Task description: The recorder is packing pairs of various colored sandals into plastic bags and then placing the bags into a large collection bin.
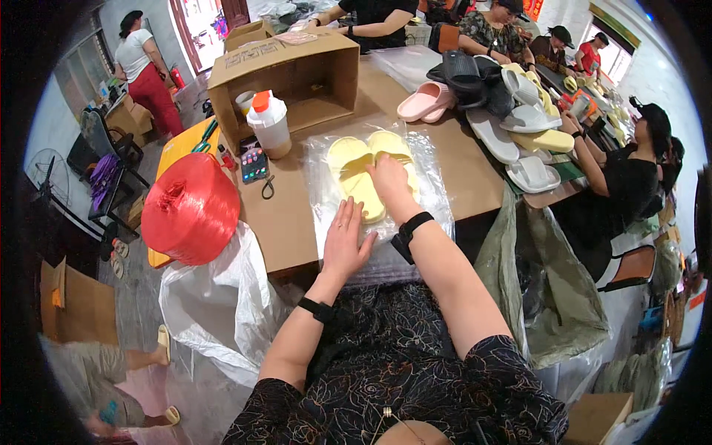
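Note:
A pair of pale yellow slippers (pixel 352 154) lies side by side on clear plastic bags (pixel 434 194), toes pointing away from me. Whether the slippers are on top of the plastic or partly inside it, I cannot tell. My right hand (pixel 391 182) grips the right slipper at its strap opening, with the fingertips partly hidden. Spread out flat, my left hand (pixel 345 241) touches the heel end of the left slipper and the plastic beside it. Each of my wrists has a black band on it.
An open cardboard box (pixel 326 85), a lidded plastic jug (pixel 268 126) and a phone (pixel 254 165) stand or lie beyond. Red twine (pixel 190 209) is at left. Assorted slippers (pixel 512 122) pile up at right, near a seated co-worker (pixel 630 178). Sacks hang at the table edge.

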The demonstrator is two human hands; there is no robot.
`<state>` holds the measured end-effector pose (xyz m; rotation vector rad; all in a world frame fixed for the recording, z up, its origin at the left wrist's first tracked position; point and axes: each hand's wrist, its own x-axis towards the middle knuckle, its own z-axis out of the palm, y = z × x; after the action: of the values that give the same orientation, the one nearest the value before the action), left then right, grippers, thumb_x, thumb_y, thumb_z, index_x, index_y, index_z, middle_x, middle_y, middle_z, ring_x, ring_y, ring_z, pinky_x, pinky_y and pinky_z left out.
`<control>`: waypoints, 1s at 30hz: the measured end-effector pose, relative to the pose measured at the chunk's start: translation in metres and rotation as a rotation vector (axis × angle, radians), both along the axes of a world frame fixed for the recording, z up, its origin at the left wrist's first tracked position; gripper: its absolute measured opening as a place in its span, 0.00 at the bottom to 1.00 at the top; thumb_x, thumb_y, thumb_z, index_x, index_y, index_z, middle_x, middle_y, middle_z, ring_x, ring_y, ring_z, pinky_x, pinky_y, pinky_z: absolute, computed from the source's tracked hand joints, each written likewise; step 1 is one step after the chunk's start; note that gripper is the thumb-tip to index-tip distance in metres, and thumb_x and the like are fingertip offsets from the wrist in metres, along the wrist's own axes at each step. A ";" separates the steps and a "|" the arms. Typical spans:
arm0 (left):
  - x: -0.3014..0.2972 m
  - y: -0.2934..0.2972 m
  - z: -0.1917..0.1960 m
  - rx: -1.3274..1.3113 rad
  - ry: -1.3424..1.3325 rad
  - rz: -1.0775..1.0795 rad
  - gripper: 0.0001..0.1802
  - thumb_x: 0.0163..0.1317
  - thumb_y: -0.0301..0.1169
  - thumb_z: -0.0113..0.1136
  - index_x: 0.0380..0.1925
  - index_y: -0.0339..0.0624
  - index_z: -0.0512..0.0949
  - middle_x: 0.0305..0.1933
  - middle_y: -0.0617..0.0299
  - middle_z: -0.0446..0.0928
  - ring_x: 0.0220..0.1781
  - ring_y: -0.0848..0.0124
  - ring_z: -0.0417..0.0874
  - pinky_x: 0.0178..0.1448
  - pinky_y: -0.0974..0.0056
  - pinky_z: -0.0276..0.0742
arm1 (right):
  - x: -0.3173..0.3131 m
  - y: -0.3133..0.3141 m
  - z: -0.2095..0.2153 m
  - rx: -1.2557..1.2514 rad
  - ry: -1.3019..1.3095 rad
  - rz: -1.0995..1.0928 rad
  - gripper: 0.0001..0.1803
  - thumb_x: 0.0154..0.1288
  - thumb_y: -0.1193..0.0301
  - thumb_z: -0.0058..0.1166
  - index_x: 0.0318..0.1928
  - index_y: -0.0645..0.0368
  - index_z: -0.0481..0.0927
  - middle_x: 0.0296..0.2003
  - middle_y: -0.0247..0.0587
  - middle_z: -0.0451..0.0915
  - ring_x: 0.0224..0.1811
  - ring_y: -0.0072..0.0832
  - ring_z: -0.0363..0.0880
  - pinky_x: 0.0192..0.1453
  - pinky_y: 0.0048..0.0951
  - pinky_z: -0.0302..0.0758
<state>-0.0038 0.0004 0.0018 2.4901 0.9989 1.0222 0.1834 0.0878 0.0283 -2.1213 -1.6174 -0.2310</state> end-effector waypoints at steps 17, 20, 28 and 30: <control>0.008 -0.004 -0.004 -0.062 0.291 0.239 0.60 0.55 0.69 0.59 0.71 0.29 0.57 0.75 0.27 0.53 0.80 0.39 0.49 0.81 0.44 0.43 | 0.069 -0.032 0.003 0.089 0.131 -0.051 0.16 0.61 0.59 0.56 0.33 0.62 0.81 0.27 0.57 0.83 0.33 0.53 0.83 0.41 0.51 0.78; 0.005 -0.001 -0.009 0.014 0.366 0.257 0.62 0.53 0.72 0.58 0.71 0.28 0.58 0.75 0.27 0.51 0.80 0.40 0.47 0.81 0.45 0.41 | 0.074 -0.076 0.005 0.157 0.171 -0.024 0.14 0.62 0.62 0.57 0.32 0.63 0.79 0.25 0.55 0.81 0.31 0.52 0.82 0.37 0.48 0.77; 0.008 -0.006 -0.006 0.077 0.263 0.226 0.58 0.53 0.69 0.62 0.67 0.25 0.65 0.72 0.22 0.56 0.77 0.34 0.53 0.79 0.41 0.47 | 0.135 -0.239 -0.013 0.662 0.629 -0.190 0.06 0.69 0.76 0.53 0.42 0.64 0.81 0.32 0.38 0.83 0.32 0.26 0.80 0.34 0.29 0.73; 0.012 -0.006 0.000 0.058 0.263 0.203 0.57 0.54 0.68 0.62 0.67 0.26 0.66 0.72 0.22 0.56 0.77 0.35 0.54 0.79 0.41 0.48 | 0.166 -0.285 -0.028 1.122 1.160 -0.069 0.11 0.73 0.72 0.50 0.50 0.64 0.78 0.41 0.37 0.82 0.38 0.28 0.81 0.39 0.26 0.76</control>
<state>0.0078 -0.0059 0.0015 2.6636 1.3403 0.7987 0.3491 -0.1969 0.0000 -1.0099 -0.4659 0.0837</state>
